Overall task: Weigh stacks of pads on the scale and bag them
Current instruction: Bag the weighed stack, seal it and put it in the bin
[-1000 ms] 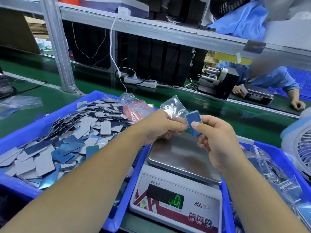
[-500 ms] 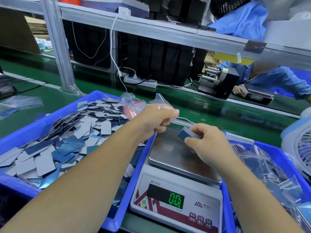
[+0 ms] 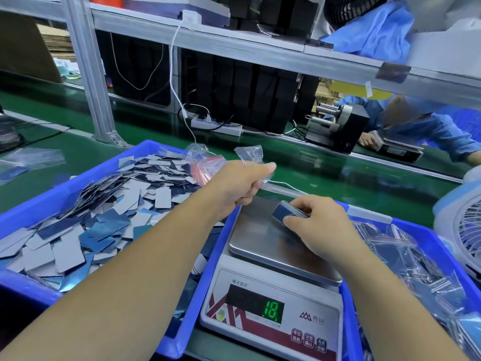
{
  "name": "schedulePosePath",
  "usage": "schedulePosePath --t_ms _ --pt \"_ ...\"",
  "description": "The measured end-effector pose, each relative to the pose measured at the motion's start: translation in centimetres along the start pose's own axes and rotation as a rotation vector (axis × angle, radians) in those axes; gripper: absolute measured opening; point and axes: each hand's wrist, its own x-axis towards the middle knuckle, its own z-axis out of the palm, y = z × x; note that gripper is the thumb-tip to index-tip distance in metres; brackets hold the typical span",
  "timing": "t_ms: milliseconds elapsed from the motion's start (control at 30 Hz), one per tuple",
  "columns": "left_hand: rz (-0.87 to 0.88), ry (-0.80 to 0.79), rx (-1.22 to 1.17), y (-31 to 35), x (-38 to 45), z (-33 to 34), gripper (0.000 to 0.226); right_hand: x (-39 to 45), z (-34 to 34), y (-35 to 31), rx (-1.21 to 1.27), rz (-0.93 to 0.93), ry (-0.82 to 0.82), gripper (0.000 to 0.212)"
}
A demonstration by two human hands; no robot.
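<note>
While the left hand (image 3: 240, 185) pinches a clear bag (image 3: 251, 158) above the blue bin (image 3: 125, 157), the right hand (image 3: 316, 225) grips a pad stack (image 3: 282, 214), seemingly resting on the scale (image 3: 265, 246) platform; display shows green digits.

The scale (image 3: 270, 303) is sitting in front of me between two bins: loose pads (image 3: 104, 217) lying in the left bin (image 3: 33, 214), bagged ones (image 3: 406, 256) in the right bin (image 3: 442, 248).

The scale (image 3: 270, 303) reads "18" in green, labelled "电子天平".
</note>
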Motion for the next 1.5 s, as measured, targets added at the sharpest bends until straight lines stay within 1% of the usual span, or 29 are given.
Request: schedulePosePath --t_ms 33,100,200,300,333,433,500,567,633,700,833,1000,1100,1200,1267,1333,1367,1433,1500 --pt "0.000 -0.012 0.002 0.0 -0.1 0.1 0.052 0.0 0.0 0.0 0.065 -0.001 0.028 0.013" --pt "-0.017 -0.037 -0.015 0.0 -0.2 0.3 0.057 0.0 -0.1 -0.2 0.279 -0.001 0.067 0.011" --pt "-0.052 -0.024 -0.064 0.0 -0.2 0.6 0.050 -0.5 -0.3 -0.8 0.606 -0.022 0.076 0.009" --pt "-0.058 -0.049 -0.105 -0.1 -0.2 0.6 0.037 -0.6 -0.5 -1.4 0.751 -0.035 0.108 0.015" --pt "-0.052 -0.075 -0.117 -0.1 -0.2 0.6 0.032 -0.6 -0.5 -1.4 0.767 -0.039 0.122 0.015" --pt "-0.030 -0.152 -0.122 -0.1 -0.3 0.6 0.030 -0.7 -0.4 -1.4 0.770 -0.056 0.141 0.011" --pt "-0.021 -0.184 -0.098 -0.2 -0.4 0.7 0.030 -0.7 -0.3 -1.3 0.755 -0.065 0.150 0.014" --pt "-0.016 -0.192 -0.066 -0.3 -0.4 0.8 0.033 -0.6 -0.2 -1.2 0.756 -0.065 0.164 0.016" --pt "-0.027 -0.165 -0.072 -0.3 -0.4 0.9 0.033 -0.5 -0.1 -1.2 0.764 -0.060 0.187 0.015" --pt "-0.050 -0.147 -0.104 -0.2 -0.4 0.9 0.028 -0.4 0.0 -1.1 0.780 -0.056 0.216 0.014" --pt "-0.051 -0.203 -0.127 0.0 -0.7 0.9 0.015 -0.4 0.0 -1.0 0.814 -0.035 0.244 0.011" --pt "0.000 -0.198 -0.113 -0.1 -0.7 1.0 0.020 -0.3 -0.1 -1.1 0.942 0.020 0.178 0.012" --pt "0.009 -0.220 -0.150 0.0 -0.7 0.8 0.016 -0.4 -0.1 -1.1 0.924 0.037 0.177 0.013" --pt "0.011 -0.258 -0.159 -0.1 -0.8 0.7 0.021 -0.4 -0.2 -1.2 0.892 0.041 0.189 0.014" --pt "0.007 -0.253 -0.156 -0.1 -0.7 0.8 0.014 -0.5 -0.3 -1.2 0.863 0.039 0.174 0.014" --pt "0.002 -0.241 -0.155 -0.2 -0.7 0.8 0.005 -0.6 -0.4 -1.3 0.851 0.043 0.127 0.014" --pt "0.004 -0.244 -0.152 -0.2 -0.7 0.8 0.005 -0.7 -0.5 -1.3 0.853 0.047 0.097 0.013" --pt "0.020 -0.265 -0.137 -0.3 -0.7 0.7 0.012 -0.7 -0.6 -1.4 0.876 0.062 0.049 0.016" --pt "0.037 -0.280 -0.126 -0.2 -0.8 0.8 0.008 -0.7 -0.9 -1.3 0.899 0.075 0.017 0.021"
